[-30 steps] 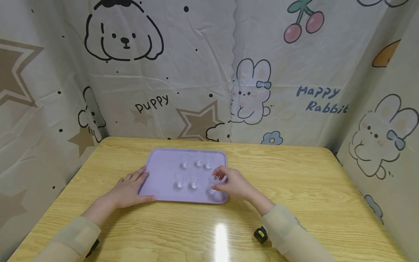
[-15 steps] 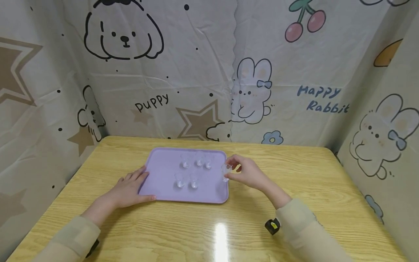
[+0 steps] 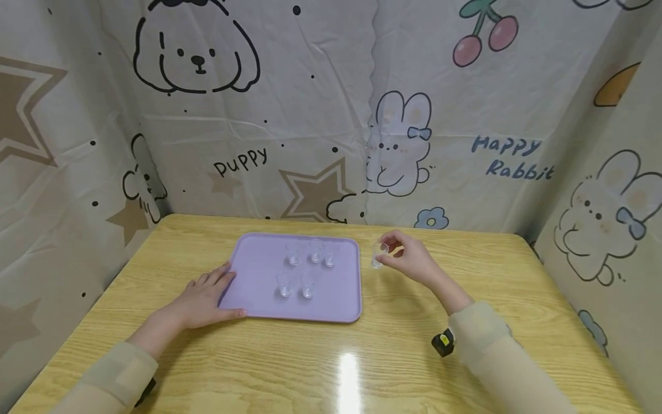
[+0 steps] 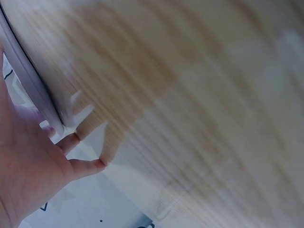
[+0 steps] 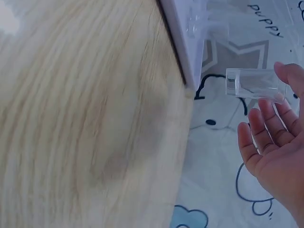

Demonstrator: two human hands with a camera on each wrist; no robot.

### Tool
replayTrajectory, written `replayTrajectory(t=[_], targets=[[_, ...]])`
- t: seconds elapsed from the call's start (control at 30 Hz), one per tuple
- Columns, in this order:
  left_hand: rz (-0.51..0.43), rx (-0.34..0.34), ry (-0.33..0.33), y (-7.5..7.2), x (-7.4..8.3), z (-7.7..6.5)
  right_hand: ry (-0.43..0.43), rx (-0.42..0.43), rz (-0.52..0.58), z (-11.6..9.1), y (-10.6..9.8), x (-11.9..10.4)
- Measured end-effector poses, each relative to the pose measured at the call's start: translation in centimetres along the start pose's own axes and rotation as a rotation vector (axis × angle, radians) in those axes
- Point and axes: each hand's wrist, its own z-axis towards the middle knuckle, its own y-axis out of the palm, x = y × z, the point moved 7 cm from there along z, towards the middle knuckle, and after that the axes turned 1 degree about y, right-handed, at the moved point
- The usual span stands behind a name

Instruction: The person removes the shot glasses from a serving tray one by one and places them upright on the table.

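My right hand (image 3: 408, 260) pinches a small clear shot glass (image 5: 254, 83) near its rim between thumb and fingers. In the head view that glass stands just past the right edge of the purple tray (image 3: 253, 276); the right wrist view shows it raised above the tabletop. My left hand (image 3: 207, 299) lies with fingers spread along the tray's left edge, its thumb by the front left corner. On the tray are several more shot glasses: a back row with one glass (image 3: 293, 256) at its left, and two in front, including a glass (image 3: 307, 287).
The tray sits on a wood-grain table (image 3: 465, 276) with a light reflection near the front. Cloth printed with cartoons (image 3: 310, 115) hangs behind and at both sides. A small black device (image 3: 443, 343) is at the right cuff.
My right hand has lifted the shot glass from the tray's front right and carried it right and back, past the tray's edge. The left hand and tray stay put.
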Motion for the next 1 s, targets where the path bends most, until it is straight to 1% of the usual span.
replayTrajectory(t=[0.37,0.63,0.83,1.0], targets=[[-0.010,0.017,0.008,0.0,0.0,0.0,0.150,0.062,0.099,1.1,-0.2,4.5],[0.000,0.000,0.003,-0.1,0.0,0.0,0.211,0.096,0.134,1.5,-0.1,7.1],[-0.004,-0.009,0.001,0.0,0.0,0.1,0.247,0.073,0.140,1.8,0.4,8.3],[0.004,-0.014,0.006,-0.1,0.0,0.3,0.260,0.068,0.158,2.0,0.5,8.4]])
